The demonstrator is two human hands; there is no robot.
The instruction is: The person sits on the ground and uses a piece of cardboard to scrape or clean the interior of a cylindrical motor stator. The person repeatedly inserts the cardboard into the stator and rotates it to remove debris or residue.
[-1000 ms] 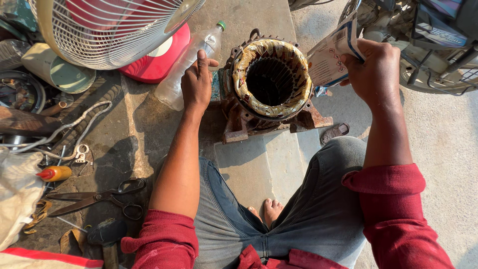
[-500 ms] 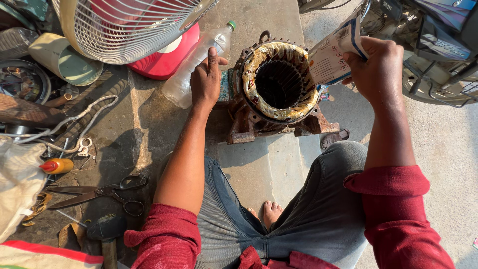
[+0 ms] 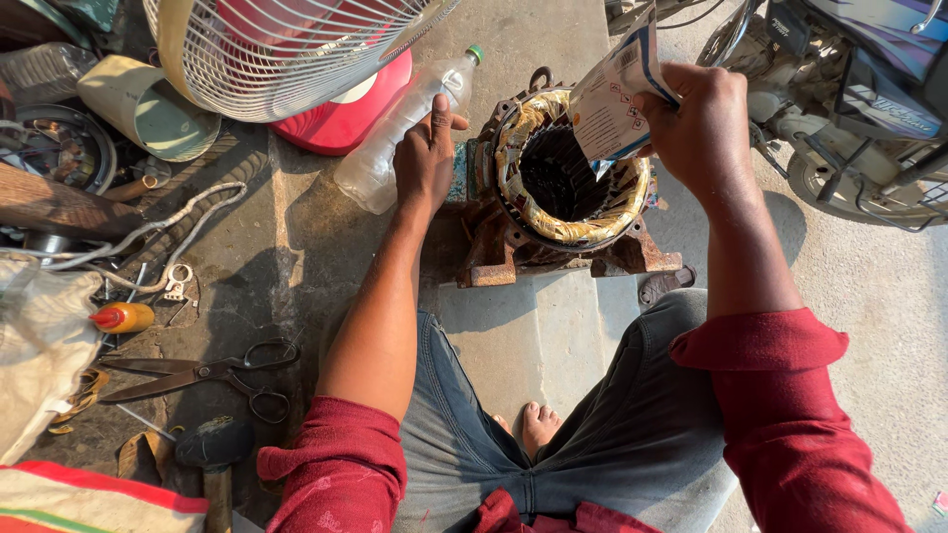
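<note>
A rusty motor stator (image 3: 568,183) with copper-coloured windings around its dark bore stands on the concrete floor in front of my knees. My left hand (image 3: 427,153) rests flat on the stator's left side, fingers spread, beside a clear plastic bottle (image 3: 400,128) with a green cap lying on the floor. My right hand (image 3: 703,123) grips a white printed pouch (image 3: 617,94), tilted mouth-down over the right part of the bore.
A fan with a wire guard (image 3: 286,49) and red base stands at the back left. Black scissors (image 3: 202,375), a hammer (image 3: 212,449), a small orange bottle (image 3: 123,318), white cord and a cloth bag lie left. A motorcycle (image 3: 849,89) is parked right.
My right hand has swung the pouch left from beside the stator to over its bore and tipped it down. The left hand stays on the stator's side.
</note>
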